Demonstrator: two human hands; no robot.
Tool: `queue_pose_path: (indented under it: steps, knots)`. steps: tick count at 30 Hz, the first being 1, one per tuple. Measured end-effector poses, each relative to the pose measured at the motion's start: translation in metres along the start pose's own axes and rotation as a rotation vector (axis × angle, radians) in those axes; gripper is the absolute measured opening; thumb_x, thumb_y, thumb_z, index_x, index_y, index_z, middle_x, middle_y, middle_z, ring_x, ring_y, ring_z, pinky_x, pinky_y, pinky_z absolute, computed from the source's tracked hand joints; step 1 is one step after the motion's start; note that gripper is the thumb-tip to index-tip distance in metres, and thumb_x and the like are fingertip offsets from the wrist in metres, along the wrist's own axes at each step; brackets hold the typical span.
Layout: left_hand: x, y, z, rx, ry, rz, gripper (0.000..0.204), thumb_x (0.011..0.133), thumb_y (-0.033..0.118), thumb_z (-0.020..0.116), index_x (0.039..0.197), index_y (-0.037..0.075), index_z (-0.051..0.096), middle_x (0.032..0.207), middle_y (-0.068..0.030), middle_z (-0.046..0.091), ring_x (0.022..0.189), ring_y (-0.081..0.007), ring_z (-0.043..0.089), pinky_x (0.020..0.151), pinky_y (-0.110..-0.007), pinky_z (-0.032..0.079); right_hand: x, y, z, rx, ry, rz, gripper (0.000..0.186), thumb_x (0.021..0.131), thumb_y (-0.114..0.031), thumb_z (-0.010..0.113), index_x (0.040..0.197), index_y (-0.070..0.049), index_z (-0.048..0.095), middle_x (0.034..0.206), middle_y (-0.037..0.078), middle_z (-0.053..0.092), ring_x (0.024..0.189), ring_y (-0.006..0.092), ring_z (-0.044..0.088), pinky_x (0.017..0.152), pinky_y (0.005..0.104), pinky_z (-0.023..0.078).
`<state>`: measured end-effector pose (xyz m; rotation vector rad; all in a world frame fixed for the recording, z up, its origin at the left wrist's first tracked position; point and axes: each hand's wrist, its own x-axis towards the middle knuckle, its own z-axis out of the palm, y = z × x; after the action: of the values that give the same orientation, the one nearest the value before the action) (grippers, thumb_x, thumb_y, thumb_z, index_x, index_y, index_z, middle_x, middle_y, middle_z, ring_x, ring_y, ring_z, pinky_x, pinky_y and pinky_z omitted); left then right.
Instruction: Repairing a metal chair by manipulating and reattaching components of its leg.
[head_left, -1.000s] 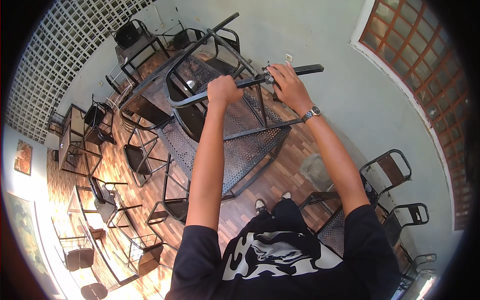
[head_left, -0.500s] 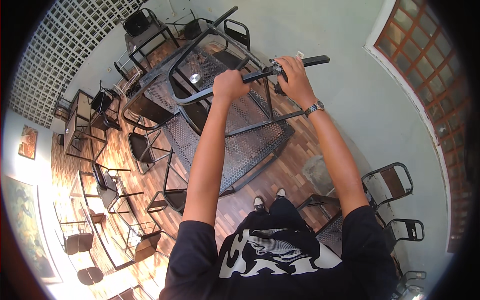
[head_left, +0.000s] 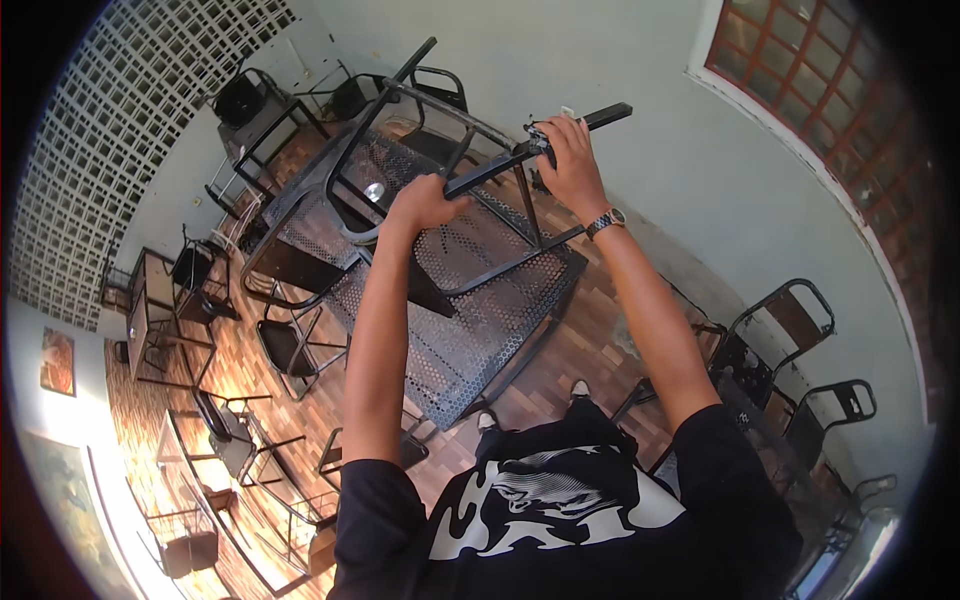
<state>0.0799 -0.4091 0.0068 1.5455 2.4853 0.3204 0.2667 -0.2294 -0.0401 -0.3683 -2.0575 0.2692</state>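
A black metal-framed chair (head_left: 480, 277) lies tipped over on a dark perforated-metal table (head_left: 480, 340), with its legs raised toward me. My left hand (head_left: 422, 203) is closed round the frame near the bend, though part of its grip is hidden from view. Farther along the same straight bar, my right hand (head_left: 572, 165) presses a crumpled dark cloth (head_left: 541, 142) round the chair leg (head_left: 608, 116). A pale scrap shows above its fingers. On the tabletop, beyond my left hand, sits a small round silver object (head_left: 374, 192).
Another tipped chair (head_left: 290, 265) rests on the table's left part. Several chairs and tables stand along the left side. To my right are more chairs (head_left: 785, 320) by the wall (head_left: 640, 60), which has a red-barred window (head_left: 800, 60). A perforated wall panel (head_left: 130, 110) is at far left.
My view has shifted slightly. My left hand has slid a little along the bar toward the frame's bend, away from my right hand. The right hand keeps the cloth on the leg.
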Motion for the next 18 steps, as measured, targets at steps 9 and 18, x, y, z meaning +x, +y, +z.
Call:
queue_pose_path:
  steps: [9, 18]
  knots:
    - [0.0, 0.006, 0.004, -0.067, -0.002, 0.094, 0.087, 0.089, 0.073, 0.039, 0.09, -0.009, 0.069, 0.089, -0.0332, 0.065, 0.092, -0.0477, 0.064, 0.081, -0.051, 0.051, -0.011, -0.038, 0.007, -0.026, 0.114, 0.287, 0.037, 0.083, 0.001, 0.05, 0.119, -0.002, 0.053, 0.129, 0.017, 0.052, 0.13, 0.0402, 0.041, 0.11, 0.0443, 0.035]
    - [0.009, 0.022, 0.018, -0.034, 0.128, 0.066, 0.086, 0.091, 0.072, 0.036, 0.088, -0.007, 0.07, 0.09, -0.0316, 0.066, 0.092, -0.0465, 0.065, 0.082, -0.051, 0.052, -0.029, -0.071, 0.042, 0.427, 0.43, 0.795, 0.031, 0.093, -0.013, 0.051, 0.121, 0.0, 0.051, 0.113, 0.02, 0.06, 0.104, 0.0298, 0.06, 0.092, 0.0357, 0.045]
